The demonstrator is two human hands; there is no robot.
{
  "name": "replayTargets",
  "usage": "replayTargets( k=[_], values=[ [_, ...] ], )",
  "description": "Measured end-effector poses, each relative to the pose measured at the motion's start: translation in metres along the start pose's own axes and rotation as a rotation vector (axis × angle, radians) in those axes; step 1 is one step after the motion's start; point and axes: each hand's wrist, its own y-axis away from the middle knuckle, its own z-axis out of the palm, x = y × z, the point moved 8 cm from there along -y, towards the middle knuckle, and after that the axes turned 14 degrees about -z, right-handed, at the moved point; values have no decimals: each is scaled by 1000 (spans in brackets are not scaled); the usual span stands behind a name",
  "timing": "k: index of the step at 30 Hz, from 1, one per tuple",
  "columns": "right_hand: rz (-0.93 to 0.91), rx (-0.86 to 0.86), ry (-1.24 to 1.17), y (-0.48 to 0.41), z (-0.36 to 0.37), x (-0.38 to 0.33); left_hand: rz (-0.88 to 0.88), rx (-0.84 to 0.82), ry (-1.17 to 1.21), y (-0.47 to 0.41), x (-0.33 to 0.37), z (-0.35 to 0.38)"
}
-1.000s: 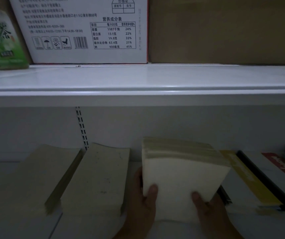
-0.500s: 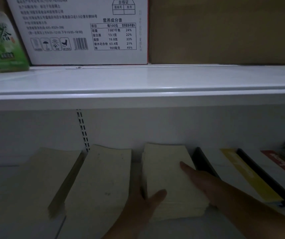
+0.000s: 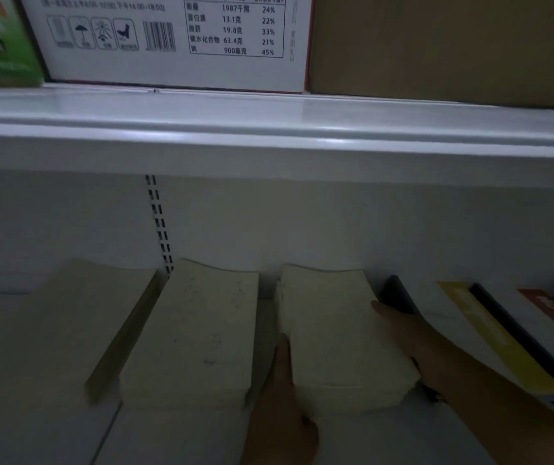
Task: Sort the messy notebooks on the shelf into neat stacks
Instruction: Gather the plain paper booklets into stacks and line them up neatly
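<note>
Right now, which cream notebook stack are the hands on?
The rightmost cream stack: the left hand presses its left edge, the right hand its right edge. The middle stack and left stack lie untouched.

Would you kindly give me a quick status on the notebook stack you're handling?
Left hand against left side of notebook stack, right hand against right side. Stack flat on shelf. Dark-spined book beside right hand.
</note>
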Motion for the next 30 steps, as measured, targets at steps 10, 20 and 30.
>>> replayTargets(
  k=[10,20,30],
  values=[
    [-127,32,6,12,-7,28,72,96,15,1,2,8],
    [-41,29,-186,8,3,39,-77,-188,387,-5,-2,10],
    [-37,-97,-539,16,13,41,-217,-346,841,-16,11,13]
  ],
)
